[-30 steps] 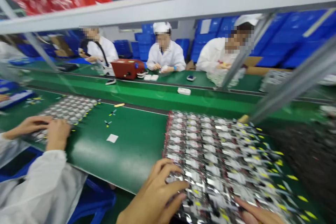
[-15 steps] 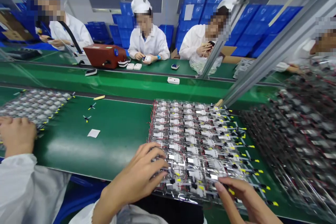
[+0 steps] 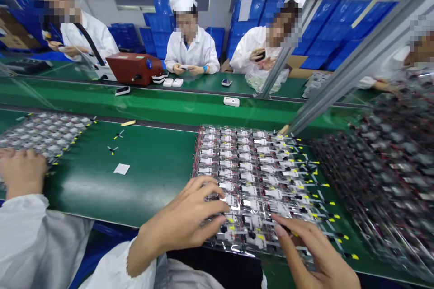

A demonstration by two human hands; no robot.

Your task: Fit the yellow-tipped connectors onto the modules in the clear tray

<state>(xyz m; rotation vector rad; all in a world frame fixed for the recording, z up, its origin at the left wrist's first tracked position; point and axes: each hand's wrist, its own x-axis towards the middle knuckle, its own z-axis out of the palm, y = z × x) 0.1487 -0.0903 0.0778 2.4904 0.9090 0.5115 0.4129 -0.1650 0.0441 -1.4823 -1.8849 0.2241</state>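
Observation:
A clear plastic tray (image 3: pixel 257 162) holding several rows of small silver battery cells with red wires and yellow-tipped leads lies on the green bench in front of me. My left hand (image 3: pixel 188 216) rests on the tray's near left corner, fingers curled and spread over the cells. My right hand (image 3: pixel 313 253) lies on the near right part of the tray, fingers stretched forward and touching the cells. I cannot see anything gripped in either hand.
A second stack of trays (image 3: pixel 383 176) sits at the right. A neighbour's hand (image 3: pixel 22 171) works on another tray (image 3: pixel 47 133) at the left. A white slip (image 3: pixel 121 169) lies on the mat. Across the green conveyor (image 3: pixel 169 106) several workers sit; a slanted metal post (image 3: pixel 342 72) rises right.
The view swung right and settled on the tray. My left hand shifted slightly forward over the cells; my right hand came further into view onto the tray.

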